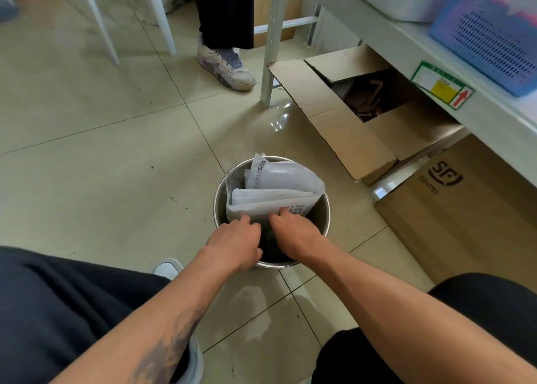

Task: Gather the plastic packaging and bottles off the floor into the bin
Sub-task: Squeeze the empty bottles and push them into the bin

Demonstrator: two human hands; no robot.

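Two hands reach into a round metal bin (pixel 327 209) on the glossy tiled floor (pixel 101 151). The left hand (pixel 235 242) and right hand (pixel 293 232) both curl their fingers (pixel 276 215) on crinkled, translucent plastic packaging (pixel 279 189) stuffed upright inside. Open cardboard boxes (pixel 334 122) sit nearby, beneath a pale counter (pixel 436 64).

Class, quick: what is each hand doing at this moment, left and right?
Left hand: fingers curled on the near edge of the plastic bags in the bin.
Right hand: grips the same bags.
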